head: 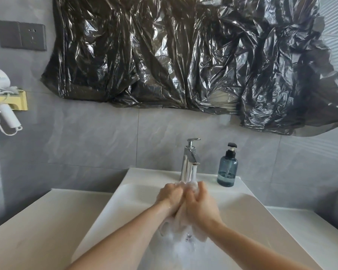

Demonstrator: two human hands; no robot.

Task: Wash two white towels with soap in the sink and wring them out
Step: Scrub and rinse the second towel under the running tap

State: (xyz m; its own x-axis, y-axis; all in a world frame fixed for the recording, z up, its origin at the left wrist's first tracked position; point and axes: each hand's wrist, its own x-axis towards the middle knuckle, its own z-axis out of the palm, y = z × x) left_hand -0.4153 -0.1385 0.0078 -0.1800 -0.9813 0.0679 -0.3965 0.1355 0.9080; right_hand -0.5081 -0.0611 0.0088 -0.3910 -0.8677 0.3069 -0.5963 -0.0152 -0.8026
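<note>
Left hand (171,195) and right hand (200,204) pressed together, both clenched around a wet white cloth towel (180,224) over the white ceramic sink (125,193), its top bunched at the fingertips under the chrome faucet (189,160), rest hanging below the wrists, blue-grey pump soap bottle (227,168) on the rim to the right.

Most of the towel (180,225) is hidden inside the left hand (169,197) and right hand (200,206). At nine o'clock, the hair dryer (0,94) is cut off.
</note>
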